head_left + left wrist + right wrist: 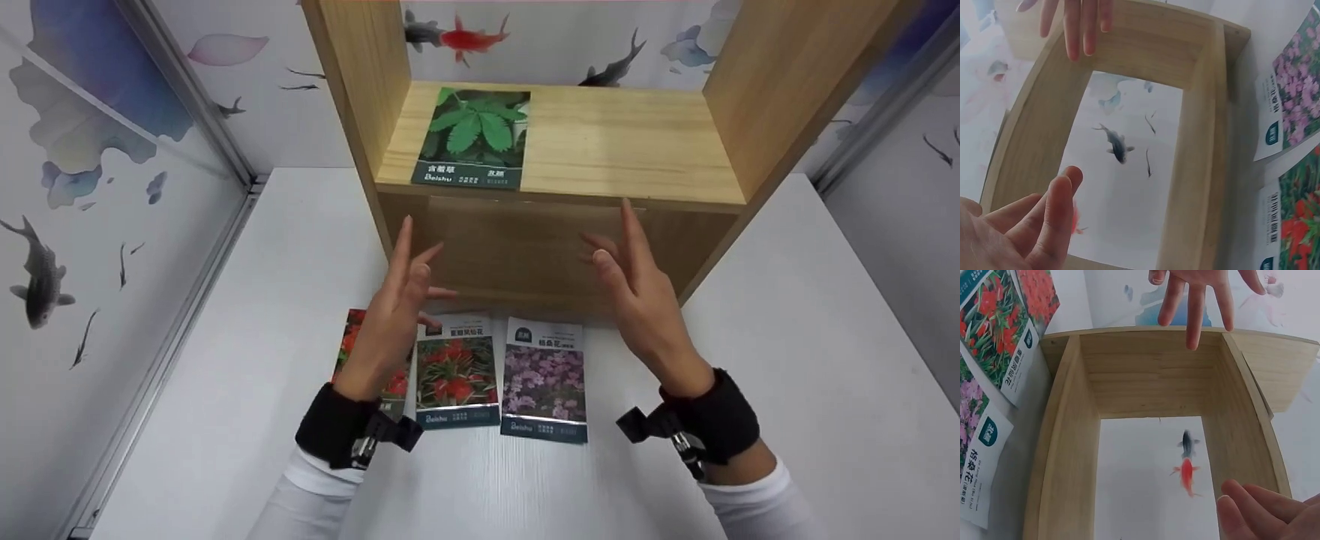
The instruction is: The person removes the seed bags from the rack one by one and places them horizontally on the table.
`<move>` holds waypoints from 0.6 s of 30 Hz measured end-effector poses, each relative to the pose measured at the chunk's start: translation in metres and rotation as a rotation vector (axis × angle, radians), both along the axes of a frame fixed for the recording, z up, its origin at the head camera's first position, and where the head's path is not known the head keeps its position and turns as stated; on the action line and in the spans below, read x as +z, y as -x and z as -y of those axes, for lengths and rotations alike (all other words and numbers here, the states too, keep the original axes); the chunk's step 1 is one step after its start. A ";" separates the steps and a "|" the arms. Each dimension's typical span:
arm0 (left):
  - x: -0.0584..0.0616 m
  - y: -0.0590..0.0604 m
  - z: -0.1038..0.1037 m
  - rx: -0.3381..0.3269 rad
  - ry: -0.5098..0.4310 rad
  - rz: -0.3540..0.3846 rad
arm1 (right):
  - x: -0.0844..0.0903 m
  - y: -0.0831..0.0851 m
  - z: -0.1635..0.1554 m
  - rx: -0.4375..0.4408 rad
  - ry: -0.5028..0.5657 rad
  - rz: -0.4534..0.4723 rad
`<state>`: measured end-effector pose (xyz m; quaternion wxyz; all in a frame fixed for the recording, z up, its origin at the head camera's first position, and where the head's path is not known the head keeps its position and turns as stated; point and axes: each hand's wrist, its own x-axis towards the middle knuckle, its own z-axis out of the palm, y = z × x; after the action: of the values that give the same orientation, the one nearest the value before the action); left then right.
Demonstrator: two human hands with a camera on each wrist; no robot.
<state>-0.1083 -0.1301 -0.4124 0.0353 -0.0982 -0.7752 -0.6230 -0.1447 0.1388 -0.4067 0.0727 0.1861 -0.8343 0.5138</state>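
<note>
My left hand and right hand are both raised with fingers straight, palms facing each other, in front of the lower opening of a wooden shelf unit. Neither holds anything. A green-leaf seed packet lies flat on the shelf board. On the white table below the hands lie three seed packets in a row: a red-flower one partly hidden by my left wrist, a second red-flower one, and a purple-flower one. The left wrist view shows my left hand and the purple packet.
The shelf unit stands at the back middle of a white table. Walls papered with fish pictures close in the left, right and back sides. A wrist camera is strapped on a black band on each forearm.
</note>
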 end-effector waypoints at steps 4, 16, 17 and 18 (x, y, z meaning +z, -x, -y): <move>0.013 0.001 0.000 0.007 0.000 -0.020 | 0.015 0.000 0.003 0.000 0.020 0.018; 0.027 0.014 0.010 0.054 0.030 -0.041 | 0.020 0.029 -0.006 -0.009 0.121 0.039; 0.028 0.016 0.010 0.052 0.027 -0.040 | 0.020 0.031 -0.006 -0.008 0.122 0.042; 0.030 0.017 0.011 0.053 0.026 -0.038 | 0.021 0.032 -0.005 -0.009 0.123 0.046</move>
<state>-0.1258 -0.1412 -0.3829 0.0651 -0.0901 -0.7848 -0.6097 -0.1765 0.1441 -0.3862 0.0670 0.1657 -0.8034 0.5681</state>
